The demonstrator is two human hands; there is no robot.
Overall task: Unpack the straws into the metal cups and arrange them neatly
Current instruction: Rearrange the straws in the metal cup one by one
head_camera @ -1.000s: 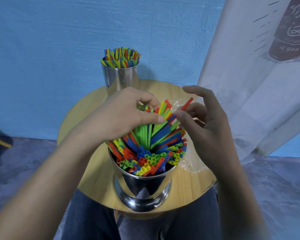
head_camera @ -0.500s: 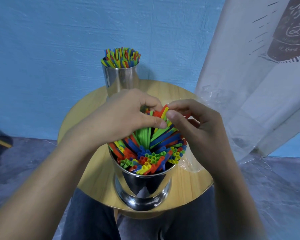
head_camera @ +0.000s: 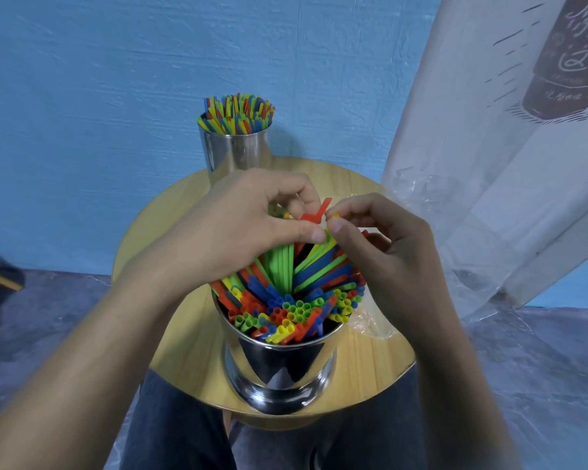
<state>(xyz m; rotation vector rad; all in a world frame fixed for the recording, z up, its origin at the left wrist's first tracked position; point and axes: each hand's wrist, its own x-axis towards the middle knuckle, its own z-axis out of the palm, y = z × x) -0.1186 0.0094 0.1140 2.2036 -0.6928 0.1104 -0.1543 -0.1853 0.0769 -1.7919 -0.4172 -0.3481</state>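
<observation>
At frame centre, leaning straws (head_camera: 287,279) in the near cup (head_camera: 279,368) are gripped by the left hand (head_camera: 245,225) while stray tips are pinched by the right hand (head_camera: 381,245); they are best eased upright gently, unbent.

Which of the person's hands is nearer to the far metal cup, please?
Left. The left hand lies just in front of the far metal cup; the right hand is further to its right.
</observation>
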